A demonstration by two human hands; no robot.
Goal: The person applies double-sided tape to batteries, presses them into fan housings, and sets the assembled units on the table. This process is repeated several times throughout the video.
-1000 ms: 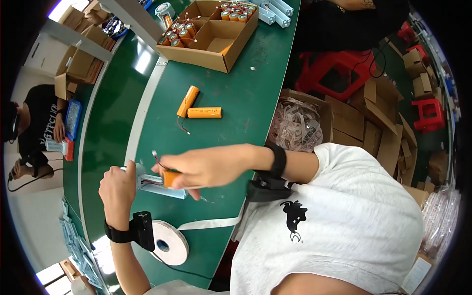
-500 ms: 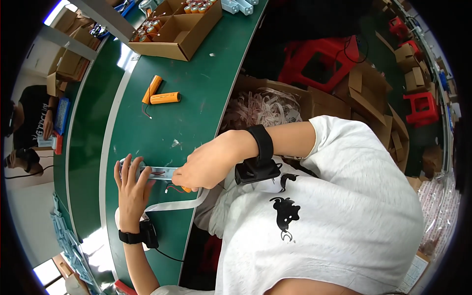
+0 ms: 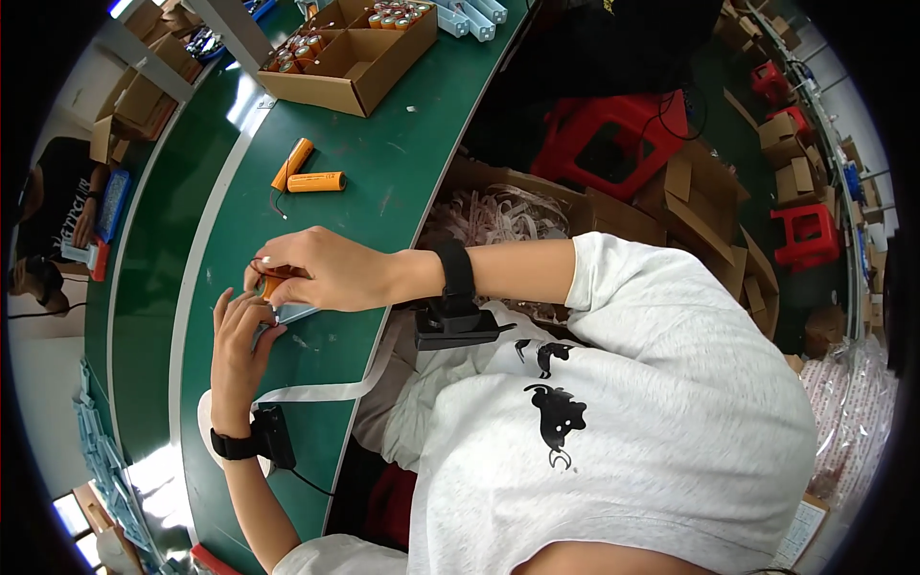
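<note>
My left hand (image 3: 240, 345) is closed on a light-blue plastic case (image 3: 297, 313) at the table's edge side, with much of the case behind my fingers. Over it, my right hand (image 3: 321, 271) pinches an orange cylindrical battery (image 3: 271, 286) with thin wires at its end. The battery is right by the case; whether any of it sits inside is hidden by my fingers. Farther up the green table lie two more orange batteries, one angled (image 3: 292, 165) and one level (image 3: 317, 182), close together. A white strip (image 3: 316, 392) runs below my hands from a white roll (image 3: 206, 431) by my left wrist.
A divided cardboard box (image 3: 359, 72) with several batteries stands at the far end, beside light-blue cases (image 3: 470, 17). Right of the table edge is a carton of white strips (image 3: 498, 218) and a red stool (image 3: 613, 144). A person (image 3: 67, 211) works at the left.
My right hand has moved up and left, and now holds the orange battery above my left hand. The case has tilted and is more covered. The whole view has shifted slightly.
</note>
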